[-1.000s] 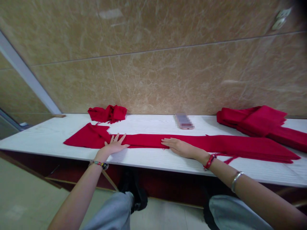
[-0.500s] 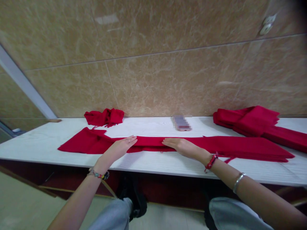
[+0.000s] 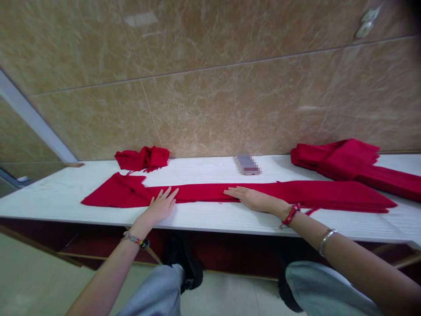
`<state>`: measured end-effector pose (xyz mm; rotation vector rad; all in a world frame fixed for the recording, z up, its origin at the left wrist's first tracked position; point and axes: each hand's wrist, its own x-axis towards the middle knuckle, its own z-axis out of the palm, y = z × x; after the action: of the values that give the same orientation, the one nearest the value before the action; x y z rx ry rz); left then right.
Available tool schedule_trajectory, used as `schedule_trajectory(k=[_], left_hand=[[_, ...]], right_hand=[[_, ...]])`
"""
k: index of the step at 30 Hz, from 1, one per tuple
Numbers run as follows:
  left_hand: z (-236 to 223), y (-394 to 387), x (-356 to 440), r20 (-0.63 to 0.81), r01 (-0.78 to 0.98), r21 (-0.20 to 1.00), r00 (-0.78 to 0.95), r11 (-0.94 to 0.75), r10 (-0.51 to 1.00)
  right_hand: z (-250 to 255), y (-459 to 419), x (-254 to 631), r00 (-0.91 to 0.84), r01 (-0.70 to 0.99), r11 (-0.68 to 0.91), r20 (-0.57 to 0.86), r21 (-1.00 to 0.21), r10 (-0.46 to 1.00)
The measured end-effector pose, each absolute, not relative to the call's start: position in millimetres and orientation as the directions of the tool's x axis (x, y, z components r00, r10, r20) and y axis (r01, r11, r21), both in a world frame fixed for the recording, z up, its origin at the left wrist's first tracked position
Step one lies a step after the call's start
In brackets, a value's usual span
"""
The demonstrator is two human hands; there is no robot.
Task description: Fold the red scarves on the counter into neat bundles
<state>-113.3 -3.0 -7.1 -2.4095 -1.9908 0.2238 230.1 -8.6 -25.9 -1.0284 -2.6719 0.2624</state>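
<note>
A long folded strip of red cloth (image 3: pixel 200 192) lies along the front half of the white tabletop (image 3: pixel 204 217). It widens at both ends, and several layers show at its right end. My left hand (image 3: pixel 162 206) rests open on the strip's left part, fingers spread. Farther right, my right hand (image 3: pixel 251 199) lies flat on the same cloth with its fingers stretched out. Neither hand grips anything. The cloth under both palms is hidden.
A crumpled red cloth with fringe (image 3: pixel 143 159) lies against the tiled wall (image 3: pixel 210 105) at back left. A phone (image 3: pixel 248 165) rests behind the strip. Folded red cloths (image 3: pixel 338 160) are piled at back right. Below the tabletop is a dark red shelf space (image 3: pixel 230 254).
My left hand has slid a little left and toward me, and its fingers have spread. The raised fold between the hands now lies flat. My right hand stays almost in place.
</note>
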Motion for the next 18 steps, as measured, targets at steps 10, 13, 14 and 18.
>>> schedule_trajectory(k=[10, 13, 14, 18], left_hand=[[4.1, 16.6, -155.2, -0.207, 0.987, -0.150, 0.017, -0.048, 0.978], [4.3, 17.5, -158.9, -0.051, 0.959, -0.284, -0.009, -0.006, 0.999], [4.8, 16.7, -157.9, 0.000, 0.944, -0.329, 0.004, -0.004, 1.000], [13.0, 7.6, -133.7, -0.035, 0.934, -0.337, 0.112, -0.117, 0.993]], right_hand=[[-33.1, -4.9, 234.1, -0.750, 0.558, 0.777, 0.224, -0.289, 0.622], [-32.3, -6.4, 232.8, -0.745, 0.555, 0.780, 0.244, -0.290, 0.621], [-31.5, -7.2, 232.4, -0.744, 0.554, 0.781, 0.250, -0.290, 0.620], [-23.8, -9.9, 230.7, -0.745, 0.558, 0.785, 0.256, -0.269, 0.616]])
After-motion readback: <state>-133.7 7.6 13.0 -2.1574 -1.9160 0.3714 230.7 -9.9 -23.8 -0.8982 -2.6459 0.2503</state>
